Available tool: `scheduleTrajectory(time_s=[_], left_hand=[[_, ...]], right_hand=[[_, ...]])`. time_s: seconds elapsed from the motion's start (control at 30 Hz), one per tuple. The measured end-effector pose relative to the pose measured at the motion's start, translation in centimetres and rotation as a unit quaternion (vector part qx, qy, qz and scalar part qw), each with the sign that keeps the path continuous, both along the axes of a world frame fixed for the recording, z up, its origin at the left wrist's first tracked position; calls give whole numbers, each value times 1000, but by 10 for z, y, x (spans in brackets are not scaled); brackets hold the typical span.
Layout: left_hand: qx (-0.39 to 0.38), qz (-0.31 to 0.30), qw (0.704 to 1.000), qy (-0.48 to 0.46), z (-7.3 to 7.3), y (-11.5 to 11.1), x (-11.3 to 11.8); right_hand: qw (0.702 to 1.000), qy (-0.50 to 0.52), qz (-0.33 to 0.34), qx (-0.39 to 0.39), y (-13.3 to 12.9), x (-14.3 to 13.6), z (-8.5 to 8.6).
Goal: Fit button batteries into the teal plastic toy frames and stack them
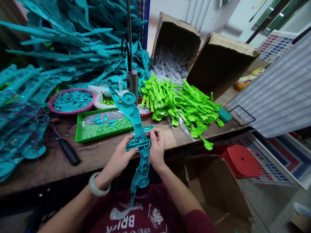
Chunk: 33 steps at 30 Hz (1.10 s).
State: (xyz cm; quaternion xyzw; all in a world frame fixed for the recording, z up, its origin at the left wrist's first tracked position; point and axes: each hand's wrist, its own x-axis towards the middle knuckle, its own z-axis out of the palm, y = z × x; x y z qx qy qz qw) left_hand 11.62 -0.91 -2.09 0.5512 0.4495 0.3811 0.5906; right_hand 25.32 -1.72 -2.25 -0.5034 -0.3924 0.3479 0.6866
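A long teal plastic shell (138, 126) with round ends and a crosspiece at its middle stands upright before my body, its lower end near my shirt. My left hand (123, 152) grips the crosspiece from the left, fingers and thumb closed on it. On the other side, my right hand (156, 147) is closed at the shell's middle, thumb and finger pinched near thin wires. Reddish and blue wires run down along the shell's lower half. Whether the right fingertips hold wire or only plastic is hard to make out.
Behind lie a green tray (80, 129) of screws and teal pieces, a pink basket (50, 105), bright green parts (184, 103) and teal shells (73, 48). A black-handled tool (69, 152) rests at left. An electric screwdriver (132, 82) hangs behind the shell. A red stool (240, 161) stands right.
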Motion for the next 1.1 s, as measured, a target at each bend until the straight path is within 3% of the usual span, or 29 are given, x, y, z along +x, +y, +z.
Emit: scheduleTrajectory(time_s=[0.13, 0.2, 0.3, 0.4, 0.47, 0.53, 0.6, 0.63, 0.7, 0.73, 0.77, 0.8, 0.83, 0.9, 0.97, 1.03, 1.1], left_hand=[[-110, -2, 990, -91, -4, -5, 0], [-158, 4, 980, -124, -10, -10, -2], [-190, 44, 971, -142, -19, -14, -9], [-207, 93, 962, -154, -19, -16, -21], [-206, 114, 958, -165, -14, -19, -31], [-190, 135, 955, -185, -7, -26, -40], [-194, 151, 945, -216, -3, -35, -50], [-212, 154, 937, -233, -2, -40, -54], [-282, 130, 915, -259, -4, -51, -58], [-314, 107, 904, -270, -7, -56, -59], [-336, 82, 895, -281, -10, -60, -58], [-345, 56, 890, -295, -13, -64, -56], [-340, 34, 887, -310, -15, -68, -52], [-315, 11, 886, -340, -19, -73, -45], [-297, 2, 888, -350, -22, -78, -39], [-274, -10, 909, -315, -26, -82, -38], [-237, -35, 938, -249, -32, -85, -40]], right_hand=[[993, -119, 3, 14, -7, -3, -3], [988, -150, -28, 20, -10, -1, 0], [969, -189, -134, 90, -3, 18, 19], [941, -134, -268, 157, 10, 56, 46], [930, -90, -316, 167, 14, 85, 56], [951, -111, -264, 117, 7, 108, 59], [976, -210, -58, -3, -9, 122, 57], [957, -266, 90, -73, -19, 125, 56], [845, -331, 377, -183, -33, 126, 54], [785, -341, 473, -208, -36, 123, 53], [746, -350, 525, -213, -35, 119, 52], [734, -365, 535, -202, -31, 113, 49], [749, -392, 503, -180, -22, 106, 46], [799, -473, 350, -128, 1, 91, 34], [811, -535, 217, -98, 27, 76, 19], [797, -567, 185, -91, 48, 65, 5], [784, -578, 210, -85, 58, 59, -6]])
